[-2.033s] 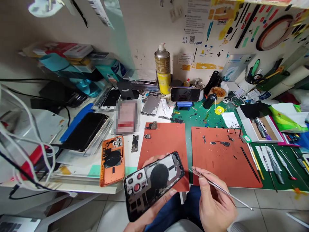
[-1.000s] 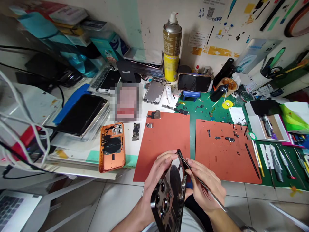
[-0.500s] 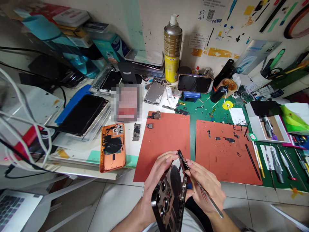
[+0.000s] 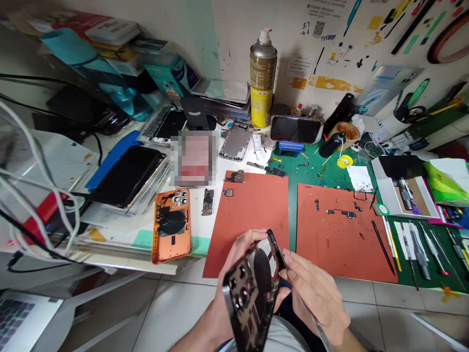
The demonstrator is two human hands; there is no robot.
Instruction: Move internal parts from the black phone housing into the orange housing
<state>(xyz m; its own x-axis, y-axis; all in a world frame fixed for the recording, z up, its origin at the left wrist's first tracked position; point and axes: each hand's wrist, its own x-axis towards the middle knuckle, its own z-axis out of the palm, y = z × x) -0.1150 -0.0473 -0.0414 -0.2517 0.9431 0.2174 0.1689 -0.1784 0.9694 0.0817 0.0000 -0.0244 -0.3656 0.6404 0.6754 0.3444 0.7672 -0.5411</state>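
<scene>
My left hand (image 4: pixel 236 254) is wrapped round the far side of a black phone housing (image 4: pixel 262 278), tilted on edge above my lap. Its inside faces me, with camera openings at the near end and a dark round charging coil in the middle. My right hand (image 4: pixel 317 291) grips a slim metal tool (image 4: pixel 319 332) whose flat rear end points down toward me. The working tip, hidden by the fingers, is at the housing's right side edge; right fingertips touch that rim. Whether the tool is tweezers or a pry tool, I cannot tell.
Two red-brown mats (image 4: pixel 256 210) hold small phone parts. To the left lie an orange phone housing (image 4: pixel 183 249) and a logic board (image 4: pixel 207 202). Behind stands a yellow spray can (image 4: pixel 261 105) near a propped phone (image 4: pixel 295 129). Screwdrivers (image 4: pixel 421 254) lie at the right.
The housing has turned slightly, showing more of its inside, and its near end has shifted left. My right hand and the tool have moved a little lower and right along the edge.
</scene>
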